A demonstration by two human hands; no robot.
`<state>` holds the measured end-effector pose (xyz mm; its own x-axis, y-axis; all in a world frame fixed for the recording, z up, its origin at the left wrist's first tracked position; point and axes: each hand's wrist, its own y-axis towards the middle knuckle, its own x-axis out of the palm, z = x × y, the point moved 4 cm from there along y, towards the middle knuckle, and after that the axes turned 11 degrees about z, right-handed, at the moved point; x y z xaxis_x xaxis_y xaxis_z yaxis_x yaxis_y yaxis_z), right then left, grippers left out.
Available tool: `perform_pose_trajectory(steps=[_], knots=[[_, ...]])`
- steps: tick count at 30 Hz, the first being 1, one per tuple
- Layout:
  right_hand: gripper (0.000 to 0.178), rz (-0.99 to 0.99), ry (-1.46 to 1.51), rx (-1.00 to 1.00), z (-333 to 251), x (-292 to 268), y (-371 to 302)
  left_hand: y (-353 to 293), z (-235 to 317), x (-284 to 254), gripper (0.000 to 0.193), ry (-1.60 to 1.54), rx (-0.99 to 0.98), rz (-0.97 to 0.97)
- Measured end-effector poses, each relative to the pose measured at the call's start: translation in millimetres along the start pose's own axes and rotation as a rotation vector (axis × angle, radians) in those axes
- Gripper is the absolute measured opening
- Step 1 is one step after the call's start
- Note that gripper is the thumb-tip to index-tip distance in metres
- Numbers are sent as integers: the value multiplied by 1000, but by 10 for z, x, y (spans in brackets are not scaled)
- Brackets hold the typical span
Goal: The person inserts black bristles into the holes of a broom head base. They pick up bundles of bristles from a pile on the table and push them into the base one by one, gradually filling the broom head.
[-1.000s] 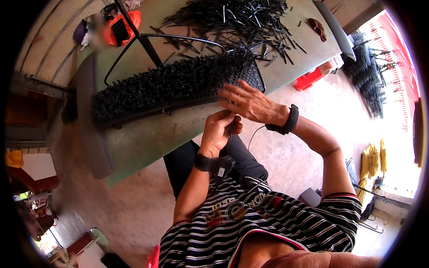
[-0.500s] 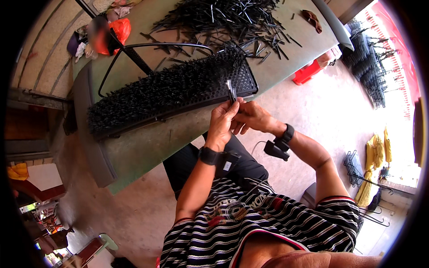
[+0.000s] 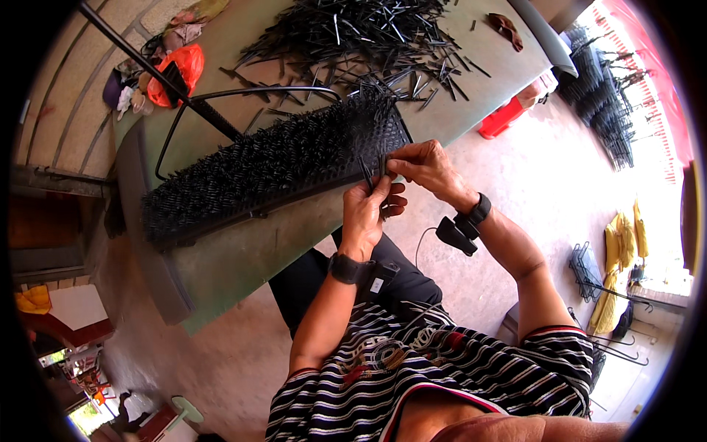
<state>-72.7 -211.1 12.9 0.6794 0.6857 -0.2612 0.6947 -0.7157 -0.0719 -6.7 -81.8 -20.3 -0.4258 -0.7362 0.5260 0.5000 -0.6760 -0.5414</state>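
My left hand [image 3: 364, 215] is closed around a few thin black strips [image 3: 366, 171], whose ends point up past the thumb. At the tops of these strips, my right hand [image 3: 431, 171] pinches with thumb and forefinger; a strip seems to be between them, though the fingertips partly cover it. Both hands are just in front of a long black perforated panel [image 3: 339, 179] on the table. Dense black bristle-like strips [image 3: 258, 158] cover most of the panel, thinning toward its right end, where bare holes show.
A large heap of loose black strips [image 3: 346, 37] lies on the green tabletop [image 3: 221, 283] beyond the panel. A black bar frame [image 3: 158, 144] rises behind the panel. An orange-red plastic bag [image 3: 184, 66] sits at far left, a red stool [image 3: 501, 119] at right.
My right hand has moved slightly up and away from my left, its fingers now at the strip ends. The strips in my left hand have tilted and spread apart. The whole view has shifted slightly.
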Motion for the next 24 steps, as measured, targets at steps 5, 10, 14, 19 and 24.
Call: perform_pose_trajectory(steps=[5, 10, 14, 19, 24], knots=[[13, 277, 256, -108, -142, -126, 110, 73, -115, -107, 16, -44, -31, 57], [14, 514, -118, -586, -473, -245, 311, 44, -123, -141, 16, 19, -22, 142], [13, 481, -195, -650, -445, -249, 476, 58, -141, -103, 15, -34, -45, 105], [12, 431, -249, -651, -271, -223, 590, 102, -199, -138, 15, -46, -57, 77], [9, 335, -434, -737, -235, -176, 643, 82, -177, -124, 15, -68, -58, 83]])
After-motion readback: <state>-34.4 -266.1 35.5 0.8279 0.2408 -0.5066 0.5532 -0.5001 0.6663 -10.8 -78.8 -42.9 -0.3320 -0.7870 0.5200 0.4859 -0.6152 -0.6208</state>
